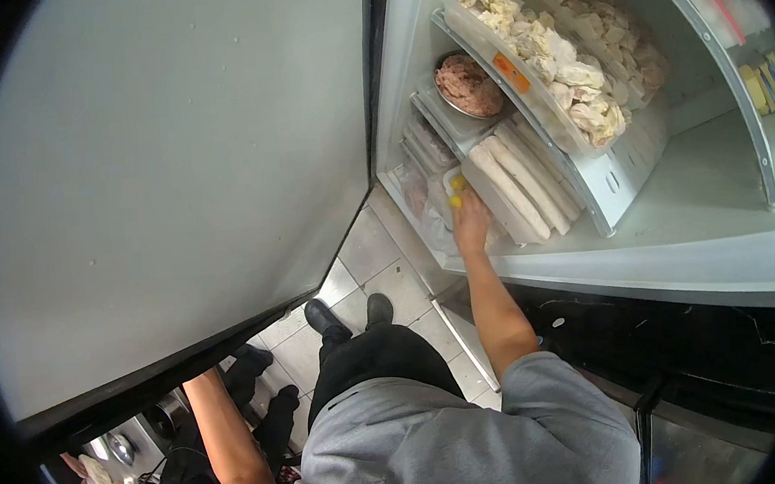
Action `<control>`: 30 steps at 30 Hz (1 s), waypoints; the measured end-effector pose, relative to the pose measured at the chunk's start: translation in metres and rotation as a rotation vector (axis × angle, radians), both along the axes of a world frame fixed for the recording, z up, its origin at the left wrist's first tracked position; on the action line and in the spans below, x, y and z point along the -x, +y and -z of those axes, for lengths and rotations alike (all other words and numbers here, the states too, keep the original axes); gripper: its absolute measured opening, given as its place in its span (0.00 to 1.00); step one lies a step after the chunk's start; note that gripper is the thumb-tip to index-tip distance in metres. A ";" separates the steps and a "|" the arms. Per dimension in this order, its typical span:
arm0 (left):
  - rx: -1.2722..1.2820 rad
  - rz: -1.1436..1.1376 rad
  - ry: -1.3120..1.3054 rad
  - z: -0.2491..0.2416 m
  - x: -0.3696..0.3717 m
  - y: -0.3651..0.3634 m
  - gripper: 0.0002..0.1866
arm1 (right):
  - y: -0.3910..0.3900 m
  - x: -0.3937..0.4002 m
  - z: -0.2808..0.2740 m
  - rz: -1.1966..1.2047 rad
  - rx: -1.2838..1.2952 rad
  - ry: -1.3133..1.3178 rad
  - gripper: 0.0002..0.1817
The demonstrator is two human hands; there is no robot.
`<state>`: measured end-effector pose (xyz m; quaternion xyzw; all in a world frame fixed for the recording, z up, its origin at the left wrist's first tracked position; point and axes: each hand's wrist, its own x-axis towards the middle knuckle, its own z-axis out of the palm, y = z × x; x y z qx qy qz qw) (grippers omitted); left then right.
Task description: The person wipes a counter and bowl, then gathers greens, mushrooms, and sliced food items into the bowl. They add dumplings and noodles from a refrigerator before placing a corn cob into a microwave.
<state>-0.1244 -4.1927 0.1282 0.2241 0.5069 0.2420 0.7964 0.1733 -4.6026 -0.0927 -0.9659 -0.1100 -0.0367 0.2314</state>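
Note:
Inside the fridge, my right hand [470, 221] reaches down to a lower shelf at the left side. Its fingers look drawn together beside two small yellow things [456, 185], too small to make out; what the hand holds, if anything, is hidden. Just right of it stand long, pale wrapped slabs [517, 188] packed side by side. Clear plastic bags [416, 190] lie to its left. Of my left arm only the forearm [225, 428] shows; the hand is hidden behind the fridge door [190, 166], which stands wide open.
Above are a clear bin [506, 69] of pale wrapped bundles and a bowl of minced meat [468, 85]. Yellow packets [767, 85] sit at the far right. A person in dark clothes [183, 481] stands behind the door, near a metal counter [139, 434]. The floor is tiled [365, 244].

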 end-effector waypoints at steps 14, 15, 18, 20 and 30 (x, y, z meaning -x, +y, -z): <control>-0.072 0.168 -0.104 -0.019 0.000 -0.038 0.17 | -0.007 0.022 -0.031 -0.146 0.034 -0.101 0.22; -0.078 0.184 -0.118 -0.021 -0.001 -0.046 0.17 | -0.002 0.037 -0.043 -0.220 0.024 -0.148 0.21; -0.094 0.222 -0.161 -0.022 0.019 -0.049 0.17 | 0.023 0.104 -0.071 -0.395 -0.183 -0.178 0.20; -0.101 0.233 -0.192 -0.022 0.032 -0.064 0.17 | 0.034 0.169 -0.090 -0.496 -0.180 -0.043 0.18; -0.140 0.207 -0.249 -0.004 0.154 -0.102 0.18 | -0.066 0.433 -0.047 -0.130 -0.519 1.289 0.19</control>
